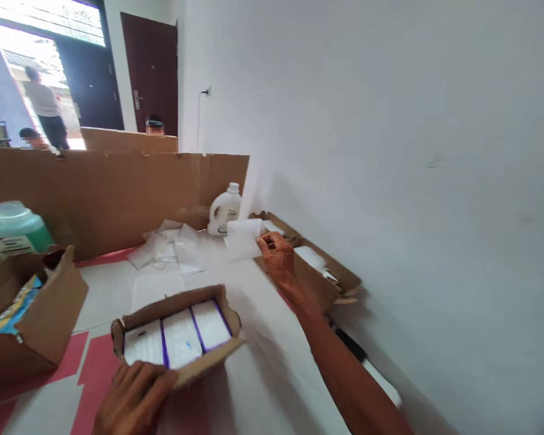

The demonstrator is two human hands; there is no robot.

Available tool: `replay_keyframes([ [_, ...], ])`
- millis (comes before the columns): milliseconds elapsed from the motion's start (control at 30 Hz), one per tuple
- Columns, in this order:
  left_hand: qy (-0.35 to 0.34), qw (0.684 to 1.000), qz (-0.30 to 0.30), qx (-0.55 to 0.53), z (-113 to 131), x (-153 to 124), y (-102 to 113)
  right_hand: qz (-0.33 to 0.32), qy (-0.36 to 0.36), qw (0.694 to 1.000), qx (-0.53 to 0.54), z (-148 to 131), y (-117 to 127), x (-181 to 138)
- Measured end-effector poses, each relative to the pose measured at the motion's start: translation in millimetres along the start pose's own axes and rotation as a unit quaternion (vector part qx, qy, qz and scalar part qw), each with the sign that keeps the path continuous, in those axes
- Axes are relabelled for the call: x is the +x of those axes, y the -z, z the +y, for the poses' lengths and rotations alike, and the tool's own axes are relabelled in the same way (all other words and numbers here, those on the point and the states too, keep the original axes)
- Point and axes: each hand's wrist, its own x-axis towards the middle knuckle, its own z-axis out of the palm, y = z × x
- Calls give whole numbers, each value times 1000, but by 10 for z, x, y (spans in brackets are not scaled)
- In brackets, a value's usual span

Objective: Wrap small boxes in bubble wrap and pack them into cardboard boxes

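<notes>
My right hand (275, 251) is stretched forward, thumb and fingers pinched on the edge of a thin, whitish translucent sheet (243, 237). Whether it is a flat bag or a single sheet I cannot tell. My left hand (136, 396) grips the near rim of a small open cardboard box (208, 364), its fingers curled over the edge. Inside that box lie three white, plastic-wrapped packs (181, 338) with purple edges, side by side. Beyond the box, a loose pile of clear plastic bags (170, 246) lies on the table.
A white jug (224, 211) stands by the cardboard partition (118, 193). On the right, a long cardboard box (315, 275) holding white items runs along the wall. At left are a bottle of green liquid (16, 232) and another carton (54, 320). Other people are beyond the partition.
</notes>
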Motion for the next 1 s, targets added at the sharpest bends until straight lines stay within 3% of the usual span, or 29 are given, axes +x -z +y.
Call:
replay_keyframes([
  [167, -55, 996, 30, 58, 30, 193, -69, -13, -63, 997, 45, -196, 1114, -552],
  [267, -11, 994, 52, 97, 334, 122, 35, -22, -86, 992, 92, -392, 1512, -1040],
  [333, 38, 994, 82, 68, 657, 9, 121, -32, -109, 984, 137, -554, 1611, -1423],
  [400, 78, 993, 79, -29, 1015, -128, 158, -47, -129, 974, 177, -734, 1554, -1827],
  [467, 147, 976, 27, -159, 1328, -262, 120, -90, -128, 968, 197, -919, 1368, -2221],
  [500, 202, 954, -14, -220, 1443, -321, 79, -122, -115, 965, 204, -1007, 1247, -2405],
  [567, 312, 896, -37, -313, 1567, -418, -9, -185, -72, 955, 219, -1155, 999, -2721],
  [633, 395, 841, -38, -369, 1566, -496, -54, -218, -37, 946, 236, -1247, 799, -2945],
  [700, 439, 813, -41, -381, 1492, -567, -37, -235, -44, 936, 257, -1278, 675, -3064],
  [833, 458, 812, -63, -357, 1346, -677, 74, -267, -133, 909, 290, -1252, 572, -3103],
  [1000, 472, 808, -59, -347, 1311, -705, 148, -258, -196, 906, 274, -1257, 486, -3118],
])
